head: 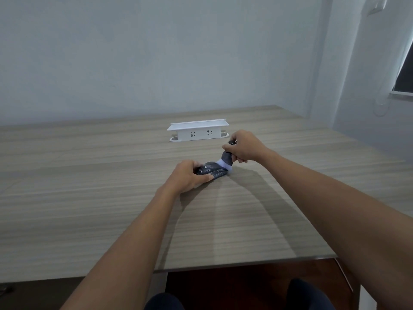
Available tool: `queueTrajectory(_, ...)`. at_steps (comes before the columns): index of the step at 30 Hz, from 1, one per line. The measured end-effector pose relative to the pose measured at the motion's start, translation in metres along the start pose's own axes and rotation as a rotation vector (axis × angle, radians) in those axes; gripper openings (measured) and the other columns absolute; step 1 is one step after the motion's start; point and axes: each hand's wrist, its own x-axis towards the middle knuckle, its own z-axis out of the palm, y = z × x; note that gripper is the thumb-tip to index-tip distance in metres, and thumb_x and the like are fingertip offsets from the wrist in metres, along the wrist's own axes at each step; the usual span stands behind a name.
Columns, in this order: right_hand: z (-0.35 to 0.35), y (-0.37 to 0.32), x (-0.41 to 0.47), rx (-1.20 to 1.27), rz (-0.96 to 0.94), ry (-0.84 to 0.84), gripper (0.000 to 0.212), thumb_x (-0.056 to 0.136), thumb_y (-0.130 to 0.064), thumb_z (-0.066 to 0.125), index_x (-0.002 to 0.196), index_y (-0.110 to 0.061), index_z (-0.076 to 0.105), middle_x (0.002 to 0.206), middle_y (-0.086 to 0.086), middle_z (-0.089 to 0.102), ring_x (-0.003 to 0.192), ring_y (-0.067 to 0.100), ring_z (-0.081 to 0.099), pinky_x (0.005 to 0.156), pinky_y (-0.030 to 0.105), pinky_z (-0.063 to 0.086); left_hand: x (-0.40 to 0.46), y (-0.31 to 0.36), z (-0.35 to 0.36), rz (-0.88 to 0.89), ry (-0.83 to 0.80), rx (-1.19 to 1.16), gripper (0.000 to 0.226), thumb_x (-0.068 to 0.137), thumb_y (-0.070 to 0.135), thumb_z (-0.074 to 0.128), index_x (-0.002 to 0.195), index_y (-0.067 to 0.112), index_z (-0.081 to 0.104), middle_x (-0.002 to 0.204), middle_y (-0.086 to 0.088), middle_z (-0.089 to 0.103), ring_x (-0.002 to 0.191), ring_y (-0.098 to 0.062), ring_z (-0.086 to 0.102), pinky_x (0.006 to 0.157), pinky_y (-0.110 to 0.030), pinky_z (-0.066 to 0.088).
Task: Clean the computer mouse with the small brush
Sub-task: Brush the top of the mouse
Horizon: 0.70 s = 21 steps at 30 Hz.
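At the bottom edge, dark-clothed knees (165, 302) show under the near edge of the table (89, 198). Both bare forearms reach forward over the wood-grain top and cast soft shadows on it.

The left hand (186, 176) lies on the table, clamped on the mouse (212, 171): the thumb presses along its near side and the fingers curl over its left end. The mouse is dark, rests on the table around mid-depth, and carries pale lettering too small to read.

Just right of it and slightly farther off, the right hand (243, 147) is closed in a fist around the dark handle of the brush (226, 161). The brush points down and to the left, and its white bristles touch the right end of the mouse.

Beyond the hands, near the far edge, a white socket box (197, 130) stands with two outlets facing the camera. Behind it rises a plain pale wall (156, 52).
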Motion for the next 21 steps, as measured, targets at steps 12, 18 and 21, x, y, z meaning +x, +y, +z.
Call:
queueTrajectory(12, 0.0, 0.002, -0.004, -0.035, 0.02, -0.006, 0.024, 0.09, -0.009, 0.058, 0.075, 0.006, 0.066, 0.052, 0.009, 0.065, 0.027, 0.009, 0.049, 0.032, 0.018, 0.038, -0.002, 0.001, 0.003, -0.003, 0.036, -0.003, 0.037, 0.079, 0.039, 0.079, 0.109, 0.018, 0.076, 0.094, -0.001, 0.077, 0.09, -0.018, 0.071, 0.079, -0.029, 0.052)
queueTrajectory(18, -0.001, -0.01, -0.006, 0.048, -0.052, -0.036, 0.024, 0.088, -0.012, 0.06, 0.075, 0.008, 0.065, 0.058, 0.017, 0.07, 0.029, 0.014, 0.047, 0.034, 0.019, 0.038, -0.003, 0.003, 0.003, -0.008, 0.044, 0.015, 0.039, 0.08, 0.038, 0.078, 0.112, 0.017, 0.075, 0.097, -0.003, 0.076, 0.092, -0.02, 0.07, 0.082, -0.033, 0.052)
queueTrajectory(21, -0.001, -0.014, -0.007, 0.131, -0.06, -0.07, 0.022, 0.092, -0.017, 0.063, 0.08, 0.001, 0.063, 0.055, 0.012, 0.067, 0.031, 0.015, 0.047, 0.034, 0.019, 0.037, -0.003, 0.003, 0.003, -0.015, 0.036, 0.009, 0.037, 0.08, 0.038, 0.078, 0.11, 0.017, 0.075, 0.095, -0.004, 0.076, 0.092, -0.021, 0.069, 0.075, -0.029, 0.049)
